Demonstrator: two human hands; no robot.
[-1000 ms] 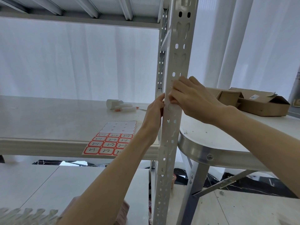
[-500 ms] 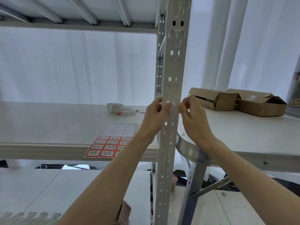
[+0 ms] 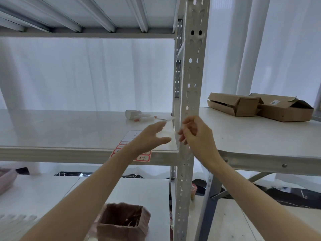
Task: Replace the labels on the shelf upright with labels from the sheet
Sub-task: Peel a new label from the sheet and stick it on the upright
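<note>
The grey perforated shelf upright [image 3: 192, 75] runs top to bottom in the middle of the view. My right hand [image 3: 198, 136] is in front of it at shelf height, fingers curled, pinching the end of a small white label [image 3: 167, 134]. That label reaches left towards my left hand [image 3: 151, 139], whose fingers and thumb are spread around it; motion blur hides whether they touch it. The label sheet [image 3: 143, 158], with red-bordered labels below and blank spots above, lies on the shelf board [image 3: 69, 133] under my left forearm, partly hidden.
A white roll and small tubes [image 3: 137, 116] lie at the back of the shelf board. Two open cardboard boxes [image 3: 234, 104] [image 3: 284, 109] sit on the white table [image 3: 260, 136] to the right. A brown open-topped box [image 3: 123, 221] stands on the lower shelf.
Both hands have come down the upright from the hole strip. My left hand has swung left over the shelf board and spread; a white label now shows between the hands.
</note>
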